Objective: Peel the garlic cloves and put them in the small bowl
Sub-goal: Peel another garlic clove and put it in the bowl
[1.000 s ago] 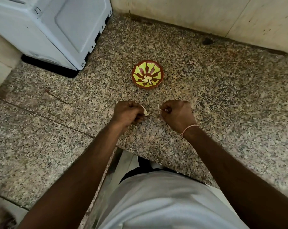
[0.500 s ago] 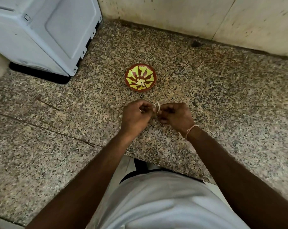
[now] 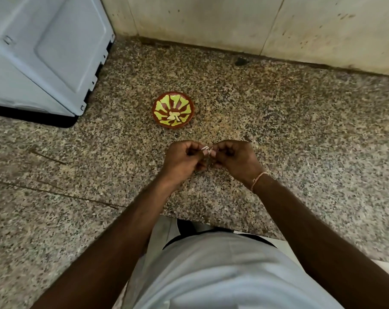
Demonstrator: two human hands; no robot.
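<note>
Centrally on the speckled granite bench [image 3: 278, 130] sits the small bowl [image 3: 173, 109], a round red-brown dish painted with yellow-green petal shapes. Several pale peeled cloves [image 3: 174, 117] lie in a little heap at its bottom, toward the near side. The bowl stands apart from everything else, far of the hands.

Just near of the bowl, the two hands meet above the bench. The left hand [image 3: 184, 160] has its fingers curled inward, and its thumb and fingertips pinch a small garlic clove [image 3: 206, 150], whitish, with a bit of papery skin sticking up. The right hand [image 3: 235, 158], also curled, pinches the same clove from the other side, so that the fingertips of both hands touch around it. A thin pinkish thread [image 3: 257, 180] circles the right wrist.

At the far left stands a light grey appliance [image 3: 44, 52] on a black base. A pale, stained wall [image 3: 233, 25] runs along the far edge of the bench. The person's white shirt [image 3: 211, 275] fills the near foreground.
</note>
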